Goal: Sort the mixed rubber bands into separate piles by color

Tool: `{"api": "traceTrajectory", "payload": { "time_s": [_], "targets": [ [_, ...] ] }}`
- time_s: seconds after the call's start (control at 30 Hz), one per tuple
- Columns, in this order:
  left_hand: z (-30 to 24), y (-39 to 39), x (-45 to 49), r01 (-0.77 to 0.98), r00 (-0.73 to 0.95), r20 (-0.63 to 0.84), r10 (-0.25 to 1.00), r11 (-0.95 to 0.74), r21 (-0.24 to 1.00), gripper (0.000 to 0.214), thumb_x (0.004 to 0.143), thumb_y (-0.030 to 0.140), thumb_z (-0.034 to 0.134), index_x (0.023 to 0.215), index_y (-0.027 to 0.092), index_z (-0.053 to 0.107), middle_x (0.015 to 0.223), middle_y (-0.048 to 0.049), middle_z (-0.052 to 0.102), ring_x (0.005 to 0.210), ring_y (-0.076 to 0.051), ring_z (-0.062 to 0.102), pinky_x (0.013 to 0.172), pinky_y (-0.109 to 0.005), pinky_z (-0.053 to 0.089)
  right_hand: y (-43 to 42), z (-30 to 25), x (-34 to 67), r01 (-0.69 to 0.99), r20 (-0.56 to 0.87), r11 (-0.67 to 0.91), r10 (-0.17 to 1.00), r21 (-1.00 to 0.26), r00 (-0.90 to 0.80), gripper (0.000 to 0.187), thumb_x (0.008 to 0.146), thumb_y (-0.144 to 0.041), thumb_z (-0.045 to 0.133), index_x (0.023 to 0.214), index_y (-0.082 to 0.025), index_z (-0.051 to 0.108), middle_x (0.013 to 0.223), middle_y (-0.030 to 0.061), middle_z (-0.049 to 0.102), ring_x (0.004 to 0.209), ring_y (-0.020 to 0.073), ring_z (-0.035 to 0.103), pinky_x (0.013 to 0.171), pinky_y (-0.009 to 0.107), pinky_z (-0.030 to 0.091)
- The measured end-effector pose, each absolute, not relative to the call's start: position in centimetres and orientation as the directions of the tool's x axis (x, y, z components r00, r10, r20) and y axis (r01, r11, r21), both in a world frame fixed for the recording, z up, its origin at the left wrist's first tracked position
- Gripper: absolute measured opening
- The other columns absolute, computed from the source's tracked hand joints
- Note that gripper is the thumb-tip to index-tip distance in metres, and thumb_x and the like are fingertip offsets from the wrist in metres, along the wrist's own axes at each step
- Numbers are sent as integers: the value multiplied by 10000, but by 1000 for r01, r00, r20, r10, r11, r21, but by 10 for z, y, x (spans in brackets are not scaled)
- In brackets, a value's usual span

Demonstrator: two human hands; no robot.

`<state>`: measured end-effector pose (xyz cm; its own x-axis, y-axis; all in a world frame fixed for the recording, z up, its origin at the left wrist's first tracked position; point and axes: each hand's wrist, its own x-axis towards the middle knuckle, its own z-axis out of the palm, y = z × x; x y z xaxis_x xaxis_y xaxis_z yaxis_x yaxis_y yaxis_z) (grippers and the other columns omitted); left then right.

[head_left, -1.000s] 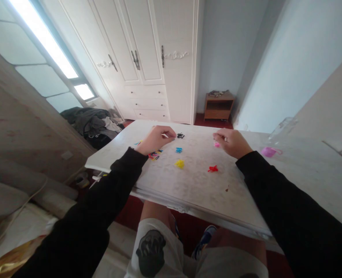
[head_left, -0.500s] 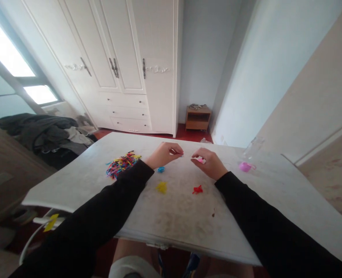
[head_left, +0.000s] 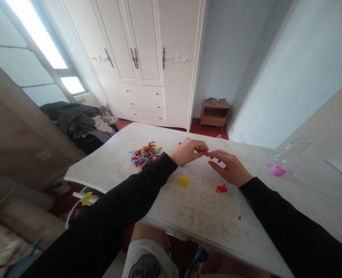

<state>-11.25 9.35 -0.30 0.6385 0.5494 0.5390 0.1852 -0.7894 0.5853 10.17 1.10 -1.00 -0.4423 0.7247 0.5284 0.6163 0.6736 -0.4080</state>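
Note:
My left hand (head_left: 190, 150) is closed in a pinch above the table. Whatever lies between its fingertips is too small to make out. Its tips meet the outstretched fingers of my right hand (head_left: 230, 166), whose thumb stands apart from them. Left of my hands lies a heap of thin multicoloured pieces (head_left: 145, 155). Nearer to me are a small yellow cluster (head_left: 183, 181) and a small red cluster (head_left: 221, 188). A bit of blue (head_left: 182, 165) shows below my left wrist, mostly hidden.
On the right of the white table (head_left: 199, 216) are a clear plastic container (head_left: 293, 150) and a pink object (head_left: 278, 171). A dark speck (head_left: 239, 217) lies near the front. Beyond stand a white wardrobe (head_left: 176, 88), a wooden nightstand (head_left: 215, 112) and piled clothes (head_left: 75, 119).
My hands have come together from a small gap, the fingertips now meeting. The pink bit by my right hand no longer shows. The whole view has shifted, with things appearing further right.

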Motion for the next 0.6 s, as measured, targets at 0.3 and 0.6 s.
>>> {"api": "traceTrajectory", "payload": {
  "time_s": [0.3,0.6],
  "targets": [
    [5,98,-118,153,647,566,510,-815,560,133,862,106,723,971,154,783,909,-67,798,791,-147,737,793,-258,588,10,-8,99,625,590,669,712,-403,-381,245,978,-247,585,1127,-250,779,1083,91,785,915,226,714,706,359,592],
    [19,106,-148,187,697,471,541,-771,609,90,804,111,744,876,126,796,819,-81,796,735,-150,737,678,-228,563,12,-7,102,646,625,642,716,-413,-311,149,925,-287,659,875,-224,785,830,60,770,672,182,627,605,333,525]
  ]
}}
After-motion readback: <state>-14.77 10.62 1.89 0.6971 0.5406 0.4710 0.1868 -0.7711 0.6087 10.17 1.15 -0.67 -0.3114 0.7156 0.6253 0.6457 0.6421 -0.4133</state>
